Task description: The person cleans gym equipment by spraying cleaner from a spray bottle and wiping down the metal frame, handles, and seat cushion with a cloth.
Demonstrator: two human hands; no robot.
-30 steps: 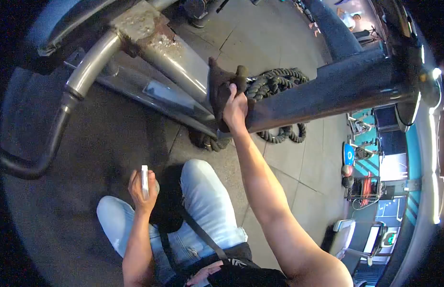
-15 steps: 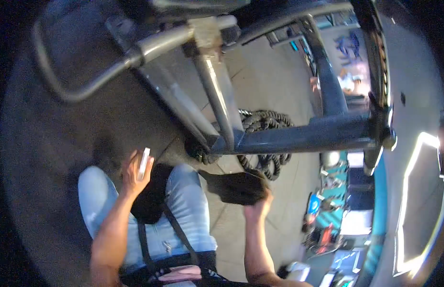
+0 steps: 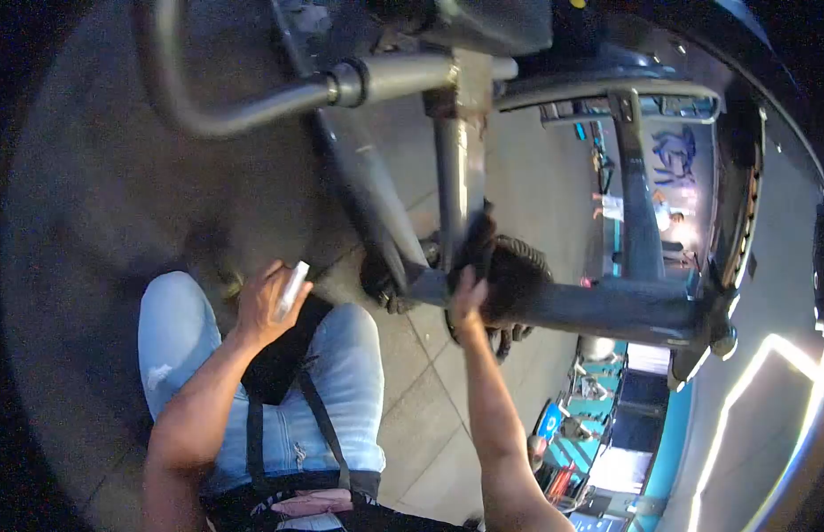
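Observation:
My left hand, above my lap, has its fingers closed round a thin white slab-like object, seen nearly edge-on. My right hand reaches forward and grips a black cloth. That cloth lies against the grey metal frame of a gym machine, close to where an upright post meets the low beam. Some of the right fingers are hidden by the cloth.
A thick coiled rope lies on the tiled floor behind the frame. A curved metal bar juts out above at left. Black straps cross my jeans. A person and gym equipment are in the background.
My right hand has moved forward and up with the black cloth, from beside my knee to the machine's frame. The left hand still holds the white object. The view has shifted.

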